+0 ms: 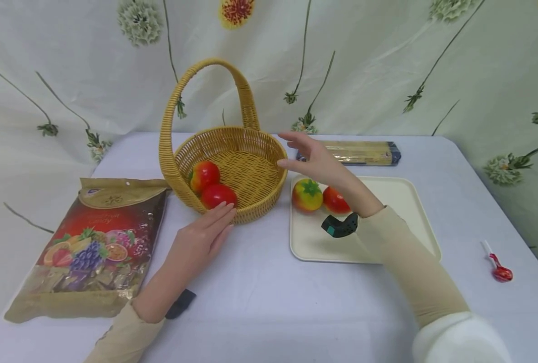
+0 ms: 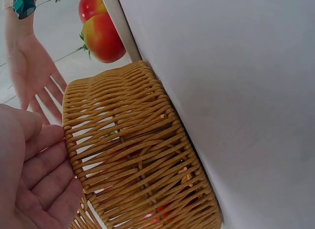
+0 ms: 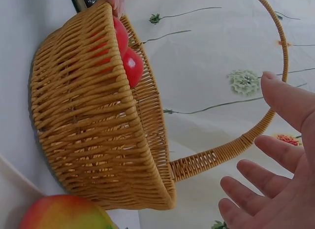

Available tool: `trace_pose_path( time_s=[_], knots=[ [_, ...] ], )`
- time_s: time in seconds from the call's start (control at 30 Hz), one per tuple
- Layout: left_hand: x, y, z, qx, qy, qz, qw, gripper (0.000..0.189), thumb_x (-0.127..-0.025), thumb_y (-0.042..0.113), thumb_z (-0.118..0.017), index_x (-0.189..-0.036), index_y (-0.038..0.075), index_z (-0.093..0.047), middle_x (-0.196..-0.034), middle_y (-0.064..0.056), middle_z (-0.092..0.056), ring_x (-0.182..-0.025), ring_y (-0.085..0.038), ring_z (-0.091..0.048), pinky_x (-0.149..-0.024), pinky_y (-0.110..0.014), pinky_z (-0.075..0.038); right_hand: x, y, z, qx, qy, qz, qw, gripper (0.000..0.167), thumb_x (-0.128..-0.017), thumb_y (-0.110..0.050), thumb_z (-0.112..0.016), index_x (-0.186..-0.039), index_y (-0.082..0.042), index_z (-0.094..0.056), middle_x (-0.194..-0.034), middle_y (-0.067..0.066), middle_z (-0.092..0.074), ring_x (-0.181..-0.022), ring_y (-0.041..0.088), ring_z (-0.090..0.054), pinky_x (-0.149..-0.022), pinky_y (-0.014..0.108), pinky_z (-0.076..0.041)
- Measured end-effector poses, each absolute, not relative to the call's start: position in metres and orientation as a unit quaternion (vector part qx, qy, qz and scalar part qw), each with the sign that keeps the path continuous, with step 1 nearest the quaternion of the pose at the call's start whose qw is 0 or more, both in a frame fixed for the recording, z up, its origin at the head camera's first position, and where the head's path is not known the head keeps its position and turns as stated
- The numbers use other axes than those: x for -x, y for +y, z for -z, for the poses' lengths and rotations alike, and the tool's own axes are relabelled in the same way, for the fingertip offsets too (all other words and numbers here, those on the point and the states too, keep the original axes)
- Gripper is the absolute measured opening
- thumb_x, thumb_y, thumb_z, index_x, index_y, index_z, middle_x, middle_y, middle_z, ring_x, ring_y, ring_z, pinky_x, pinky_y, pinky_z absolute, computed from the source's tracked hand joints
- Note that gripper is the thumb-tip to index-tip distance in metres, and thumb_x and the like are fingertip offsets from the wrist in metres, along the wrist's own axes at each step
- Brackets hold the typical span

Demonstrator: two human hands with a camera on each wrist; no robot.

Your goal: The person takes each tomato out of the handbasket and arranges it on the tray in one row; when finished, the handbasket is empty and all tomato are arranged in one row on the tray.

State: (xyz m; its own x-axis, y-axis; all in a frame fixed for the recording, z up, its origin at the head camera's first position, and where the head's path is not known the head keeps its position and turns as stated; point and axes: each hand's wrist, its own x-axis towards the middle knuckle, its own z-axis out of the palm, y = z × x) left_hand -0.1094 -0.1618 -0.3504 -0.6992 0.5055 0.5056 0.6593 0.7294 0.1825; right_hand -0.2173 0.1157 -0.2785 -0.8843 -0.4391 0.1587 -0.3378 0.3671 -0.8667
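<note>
Where the bench (image 1: 259, 302) is bounded by its left edge, a large candy bag (image 1: 98, 242) is laid flat, its red front printed with fruit and its near end pointed towards the near left corner. To its right, the left hand (image 1: 202, 234) is stretched to the near rim of a wicker basket (image 1: 255, 171); its fingers are released and extended, their tips placed beside a glossy red fruit (image 1: 218, 195), and whether that fruit is touched cannot be told. The basket is set upright near the far edge, left of the middle, topped by a tall arched handle. Inside, against its left side, the glossy red fruit and a red-and-yellow fruit (image 1: 206, 175) are nestled together. By the basket's right rim the right hand (image 1: 316, 159) is held raised, its fingers spread and released. Along the far edge a gold packet (image 1: 359, 153) is laid. In front of it, right of the middle, a cream tray (image 1: 398, 199) bears a leafy-topped yellow-green fruit (image 1: 307, 196) and a partly hidden red fruit (image 1: 334, 200). Near the right edge a red-wrapped lollipop (image 1: 502, 274) is laid.
</note>
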Motion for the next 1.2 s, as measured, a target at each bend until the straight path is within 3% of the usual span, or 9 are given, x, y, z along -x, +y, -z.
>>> trace_pose_path(
  time_s=[0.37,0.6,0.8,1.2],
  knots=[
    [0.108,-0.162,0.351,0.316,-0.907,0.180,0.211,0.051,-0.078,0.012,-0.076,-0.125,0.002,-0.060,-0.128,-0.011,-0.056,-0.119,-0.025,-0.050,-0.088,-0.044,-0.047,0.220,0.082,0.284,0.266,0.796,0.539,0.073,0.063,-0.088,-0.029,-0.067,-0.142,-0.015,-0.039,-0.144,-0.001,-0.037,-0.131,0.016,-0.034,-0.105,0.037,-0.032],
    [0.108,-0.163,0.351,0.320,-0.907,0.176,0.211,0.051,-0.078,0.012,-0.076,-0.125,0.002,-0.059,-0.128,-0.011,-0.056,-0.120,-0.025,-0.050,-0.088,-0.044,-0.047,0.221,0.060,0.287,0.282,0.779,0.553,0.090,0.060,-0.088,-0.021,-0.067,-0.141,-0.010,-0.040,-0.143,0.001,-0.038,-0.129,0.019,-0.036,-0.103,0.031,-0.033],
    [0.108,-0.162,0.351,0.322,-0.907,0.171,0.212,0.052,-0.077,0.013,-0.076,-0.125,0.002,-0.059,-0.128,-0.011,-0.056,-0.120,-0.025,-0.049,-0.088,-0.044,-0.047,0.221,0.047,0.295,0.292,0.790,0.529,0.103,0.058,-0.089,-0.025,-0.066,-0.140,-0.011,-0.041,-0.141,0.002,-0.041,-0.125,0.017,-0.040,-0.102,0.037,-0.036],
    [0.109,-0.162,0.351,0.324,-0.907,0.166,0.209,0.052,-0.078,0.014,-0.076,-0.125,0.002,-0.059,-0.128,-0.011,-0.056,-0.120,-0.025,-0.049,-0.088,-0.044,-0.048,0.223,0.034,0.309,0.299,0.807,0.497,0.112,0.059,-0.088,-0.027,-0.065,-0.140,-0.011,-0.042,-0.140,0.006,-0.043,-0.125,0.027,-0.042,-0.099,0.042,-0.039]
  ],
)
